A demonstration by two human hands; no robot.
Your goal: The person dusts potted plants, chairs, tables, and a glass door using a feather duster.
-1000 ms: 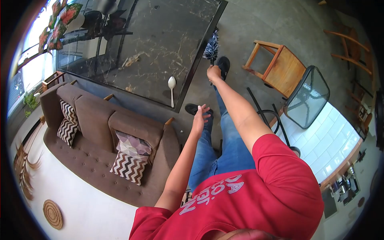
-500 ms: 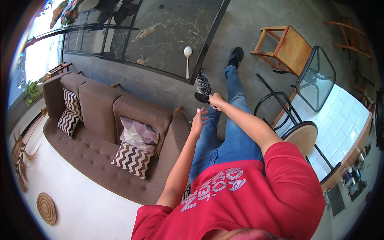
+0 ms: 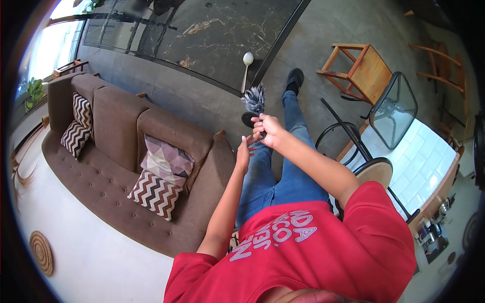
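Note:
A fluffy grey duster points away from me, its tufted head close to the table's corner. Its dark handle is in my right hand, with the fingers wrapped round it. My left hand is just beside and below the right one, fingers stretched out and apart; whether a fingertip touches the handle I cannot tell. Beyond the duster, a spoon lies near the corner of the dark marbled table, its bowl pointing away from me.
To the left stands a brown sofa with patterned cushions. On the right are a wooden chair, a black-framed chair and a white-tiled counter. My shoes rest on the grey floor.
The duster's head has swung up and looks shorter and more fluffed. My right hand has turned with the handle. My left hand has come slightly closer to it, and the view has shifted a little.

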